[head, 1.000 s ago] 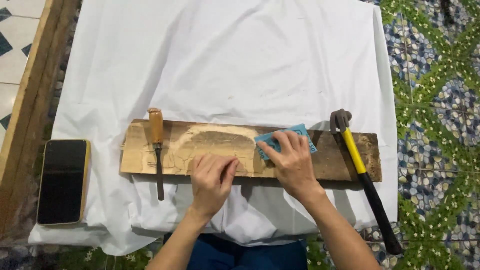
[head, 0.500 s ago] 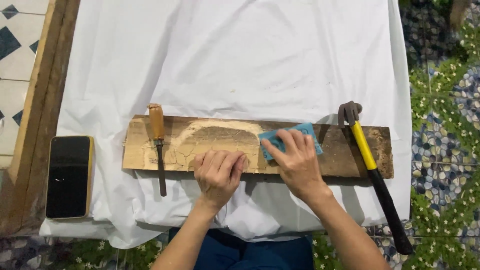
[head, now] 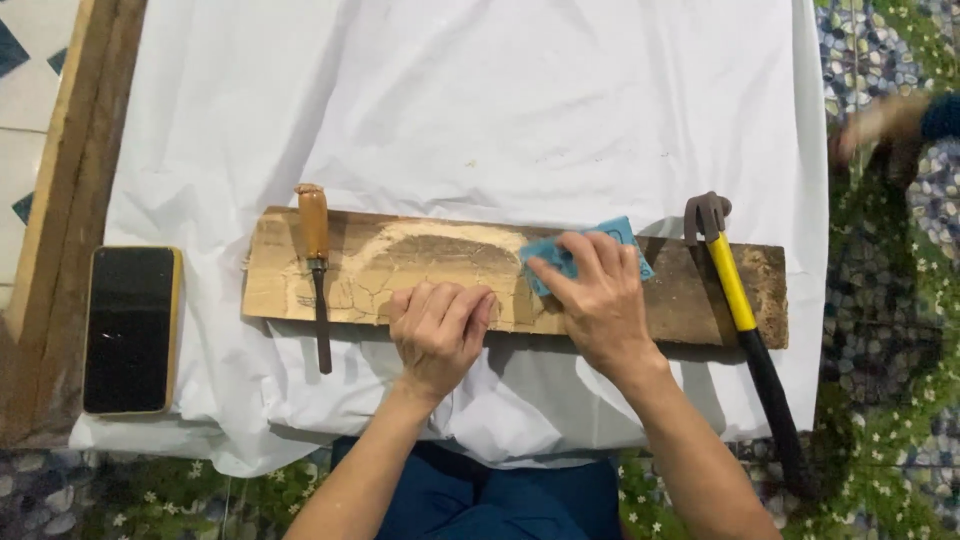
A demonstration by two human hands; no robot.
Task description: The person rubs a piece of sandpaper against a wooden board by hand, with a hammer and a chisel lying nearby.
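Observation:
A long wooden board (head: 690, 295) lies across a white cloth (head: 480, 110); its left half is pale with sanding dust. My left hand (head: 438, 335) presses flat on the board's near edge, fingers together. My right hand (head: 598, 300) presses a blue piece of sandpaper (head: 552, 250) onto the board's middle. A chisel with a wooden handle (head: 315, 262) rests across the board's left part. At the board's right end lies a claw hammer with a yellow and black handle (head: 740, 310).
A dark phone in a yellow case (head: 130, 330) lies on the cloth's left edge beside a wooden beam (head: 60, 200). Pebble and flower patterned floor (head: 890, 330) is on the right. Another person's blurred hand and blue sleeve (head: 890, 125) show at the right edge.
The view has shifted, so everything sits slightly higher in frame. My hands stay on the board and sandpaper. Another person's hand has come into view at the right.

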